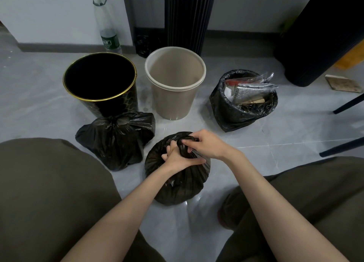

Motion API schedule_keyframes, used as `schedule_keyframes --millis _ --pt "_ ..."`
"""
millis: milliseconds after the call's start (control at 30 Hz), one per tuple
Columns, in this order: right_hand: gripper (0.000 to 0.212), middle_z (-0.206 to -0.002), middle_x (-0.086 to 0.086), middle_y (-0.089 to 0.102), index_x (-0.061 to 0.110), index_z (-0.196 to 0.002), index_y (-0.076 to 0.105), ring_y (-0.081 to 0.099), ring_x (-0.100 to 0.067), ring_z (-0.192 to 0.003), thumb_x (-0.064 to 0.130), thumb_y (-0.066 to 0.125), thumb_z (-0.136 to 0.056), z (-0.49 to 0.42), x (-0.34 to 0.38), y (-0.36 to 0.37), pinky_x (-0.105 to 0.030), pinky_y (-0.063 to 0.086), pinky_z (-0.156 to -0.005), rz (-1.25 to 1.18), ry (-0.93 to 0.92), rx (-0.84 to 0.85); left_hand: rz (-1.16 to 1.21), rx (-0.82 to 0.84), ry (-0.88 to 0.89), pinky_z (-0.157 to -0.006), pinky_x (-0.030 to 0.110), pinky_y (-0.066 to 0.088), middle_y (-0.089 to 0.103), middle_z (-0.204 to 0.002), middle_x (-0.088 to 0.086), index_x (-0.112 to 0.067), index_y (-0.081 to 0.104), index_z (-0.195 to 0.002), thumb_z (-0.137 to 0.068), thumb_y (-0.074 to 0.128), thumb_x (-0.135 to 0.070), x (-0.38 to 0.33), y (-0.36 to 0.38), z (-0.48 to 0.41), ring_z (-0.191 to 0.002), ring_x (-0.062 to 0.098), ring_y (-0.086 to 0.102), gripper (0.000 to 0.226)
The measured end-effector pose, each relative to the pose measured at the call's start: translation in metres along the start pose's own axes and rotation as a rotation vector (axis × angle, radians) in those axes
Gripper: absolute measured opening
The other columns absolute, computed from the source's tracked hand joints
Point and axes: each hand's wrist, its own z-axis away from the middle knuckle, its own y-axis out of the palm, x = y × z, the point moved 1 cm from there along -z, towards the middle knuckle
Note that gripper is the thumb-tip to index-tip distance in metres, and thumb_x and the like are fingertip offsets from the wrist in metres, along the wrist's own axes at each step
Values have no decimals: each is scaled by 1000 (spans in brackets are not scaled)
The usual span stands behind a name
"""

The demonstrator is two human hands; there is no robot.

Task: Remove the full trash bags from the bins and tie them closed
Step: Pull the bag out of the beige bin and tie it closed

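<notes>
A full black trash bag (177,185) sits on the floor between my knees. My left hand (175,159) grips its gathered neck from the near side, and my right hand (204,143) pinches the twisted top from the far side. A second black bag (116,139), tied shut, lies to the left. A third black bag (236,112) stands open at the right with plastic wrappers and paper sticking out. Behind them stand a black bin with a gold rim (118,102) and a beige bin (173,102), both without a bag inside.
A tall plastic bottle (107,25) stands by the wall behind the black bin. A dark ribbed column (187,15) rises behind the beige bin. Black chair legs (348,104) and a dark round object (315,45) are at the right. My knees fill the lower corners.
</notes>
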Motion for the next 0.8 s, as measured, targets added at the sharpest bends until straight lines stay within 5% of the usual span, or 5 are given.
schedule_keyframes --millis 167,267,433,633,800 --pt "38 -62 10 59 14 -66 60 53 -7 -65 26 47 -99 1 6 -4 -15 39 -67 22 29 100 91 122 -48 -116 36 19 13 -153 6 -12 5 -149 -62 78 -57 -4 -2 3 -143 27 9 122" --pt "32 -67 8 65 7 -88 65 58 -3 -68 26 43 -100 1 7 -6 -25 44 -75 2 47 168 27 120 20 -116 38 20 24 -143 5 -15 22 -143 -71 74 -53 -9 0 7 -139 24 15 98" --pt "30 -62 2 63 12 -74 52 56 -11 -61 22 42 -101 3 12 -18 -31 44 -74 -129 44 92 -144 -5 170 -95 31 23 34 -112 -4 -36 49 -102 -74 67 -58 4 -2 0 -122 20 31 40" --pt "38 -62 -2 60 16 -67 54 55 -11 -69 18 39 -102 8 10 -23 -27 42 -87 -226 27 8 -221 -61 200 -97 35 21 35 -114 -5 -36 61 -98 -77 60 -64 19 -7 -9 -122 21 31 34" --pt "32 -71 -4 66 11 -82 62 50 4 -53 17 37 -102 13 -4 -27 -13 35 -63 -417 152 -140 -269 -66 253 -97 36 20 34 -110 -4 -39 61 -106 -83 54 -60 26 -11 -7 -120 22 31 31"
